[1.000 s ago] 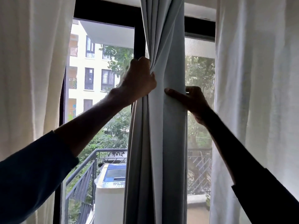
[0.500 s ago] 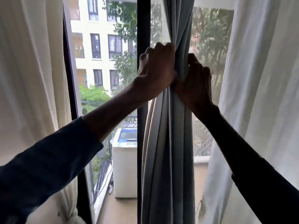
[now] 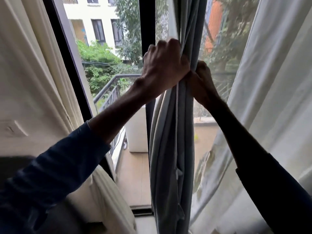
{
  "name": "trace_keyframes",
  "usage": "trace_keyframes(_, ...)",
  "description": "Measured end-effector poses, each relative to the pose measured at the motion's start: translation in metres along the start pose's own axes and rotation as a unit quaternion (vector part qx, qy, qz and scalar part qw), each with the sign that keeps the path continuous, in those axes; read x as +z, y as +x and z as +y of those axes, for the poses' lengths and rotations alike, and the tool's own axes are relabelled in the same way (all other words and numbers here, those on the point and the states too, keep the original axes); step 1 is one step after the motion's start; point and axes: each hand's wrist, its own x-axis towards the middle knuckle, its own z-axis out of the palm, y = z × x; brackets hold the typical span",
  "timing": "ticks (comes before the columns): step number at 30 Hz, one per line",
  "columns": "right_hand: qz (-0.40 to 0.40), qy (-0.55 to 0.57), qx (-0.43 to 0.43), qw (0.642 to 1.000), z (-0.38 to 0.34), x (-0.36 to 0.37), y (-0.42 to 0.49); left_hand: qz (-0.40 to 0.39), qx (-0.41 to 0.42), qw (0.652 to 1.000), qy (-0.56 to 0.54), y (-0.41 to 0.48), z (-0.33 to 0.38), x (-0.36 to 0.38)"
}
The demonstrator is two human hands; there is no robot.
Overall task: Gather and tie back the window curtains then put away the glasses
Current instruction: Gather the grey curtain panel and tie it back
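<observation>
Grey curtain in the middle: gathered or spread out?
Gathered: the left hand and right hand squeeze the grey curtain into one narrow bundle; no tie visible.

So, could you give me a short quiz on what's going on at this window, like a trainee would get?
1. True or false: the left hand and the right hand both grip the gathered grey curtain.
2. Which hand sits higher on it? A left, B right, C they are level.
3. Short answer: what stands on the balcony floor behind the glass?
Key: 1 true. 2 A. 3 a white appliance, near the railing.
</observation>
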Motion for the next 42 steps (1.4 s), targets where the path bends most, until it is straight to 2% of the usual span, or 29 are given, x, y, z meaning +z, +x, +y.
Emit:
trace_keyframes(3, 0.009, -0.065, -0.063, 0.996, 0.017, 0.021, -0.033, -0.052, -0.045, 0.997, -0.016, -0.019, -0.015, 0.027)
trace_keyframes(5, 0.018, -0.067, -0.079, 0.995, 0.027, 0.035, -0.054, -0.071, -0.054, 0.996, -0.027, -0.034, -0.024, 0.045)
trace_keyframes(8, 0.022, -0.083, -0.06, 0.995, 0.048, 0.054, -0.08, -0.087, -0.051, 0.994, -0.04, -0.05, -0.039, 0.07)
trace_keyframes(13, -0.054, -0.152, -0.02, 0.987, 0.087, 0.075, -0.109, -0.136, -0.076, 0.986, -0.056, -0.08, -0.058, 0.1)
trace_keyframes(15, -0.046, -0.087, -0.014, 0.995, 0.086, 0.077, -0.12, -0.154, -0.057, 0.985, -0.061, -0.092, -0.066, 0.112)
trace_keyframes(18, -0.027, 0.005, 0.004, 1.0, 0.079, 0.084, -0.141, -0.18, 0.021, 0.983, -0.018, -0.106, -0.078, 0.131)
trace_keyframes(21, -0.033, 0.027, 0.024, 0.999, 0.086, 0.092, -0.158, -0.181, -0.002, 0.982, -0.058, -0.115, -0.084, 0.145)
trace_keyframes(25, -0.062, 0.018, 0.03, 0.997, 0.093, 0.095, -0.169, -0.192, -0.025, 0.971, -0.143, -0.121, -0.084, 0.147)
trace_keyframes(28, -0.108, -0.013, 0.001, 0.994, 0.097, 0.097, -0.181, -0.205, -0.011, 0.964, -0.171, -0.124, -0.084, 0.145)
trace_keyframes(31, -0.186, -0.079, -0.015, 0.979, 0.108, 0.099, -0.19, -0.22, -0.007, 0.964, -0.147, -0.124, -0.085, 0.149)
trace_keyframes(33, -0.229, -0.088, -0.016, 0.969, 0.115, 0.098, -0.191, -0.198, -0.015, 0.972, -0.126, -0.123, -0.091, 0.159)
trace_keyframes(35, -0.252, -0.056, -0.004, 0.966, 0.118, 0.096, -0.192, -0.172, -0.04, 0.978, -0.111, -0.123, -0.096, 0.168)
trace_keyframes(38, -0.235, 0.043, 0.052, 0.97, 0.125, 0.092, -0.201, -0.138, -0.07, 0.984, -0.092, -0.125, -0.103, 0.178)
trace_keyframes(42, -0.209, 0.211, 0.153, 0.943, 0.145, 0.086, -0.217, -0.145, -0.08, 0.98, -0.111, -0.129, -0.105, 0.185)
